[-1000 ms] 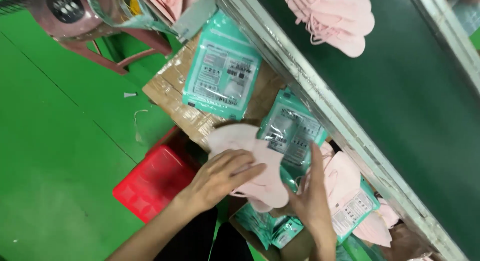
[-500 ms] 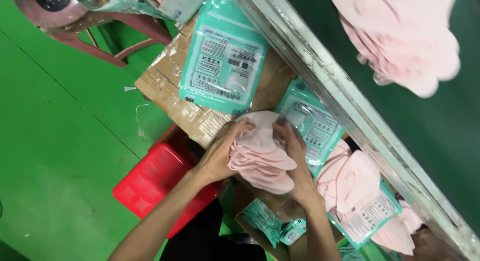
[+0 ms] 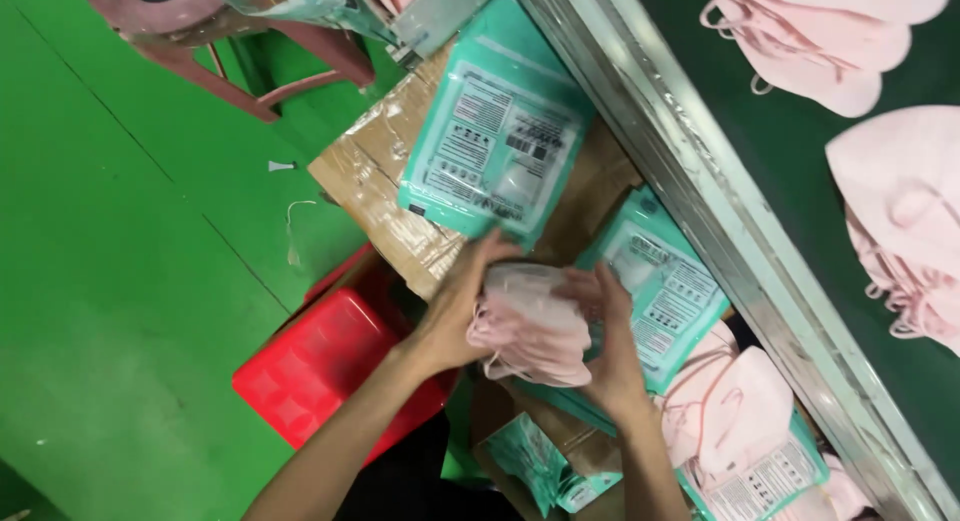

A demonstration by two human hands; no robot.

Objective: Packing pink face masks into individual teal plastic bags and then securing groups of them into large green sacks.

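My left hand (image 3: 455, 316) and right hand (image 3: 610, 346) clasp the masks (image 3: 530, 326); I'd square them, probably evenly, beside the pouch (image 3: 660, 286).

A large flat teal pouch (image 3: 497, 156) with a white printed label panel lies on the tape-covered cardboard box (image 3: 385, 196), reaching from the box's middle toward its far edge beside the metal rail. A second teal pouch (image 3: 665, 291) of the same kind lies tilted just along the rail, partly behind the pink masks (image 3: 530, 326) held between the left hand (image 3: 455, 311) and right hand (image 3: 610, 346). Nearer the lower edge, a smaller crumpled teal pouch (image 3: 535, 466) sits on brown cardboard. At the lower right, another teal pouch with a white label (image 3: 765, 481) lies under loose pink masks, close to the rail.
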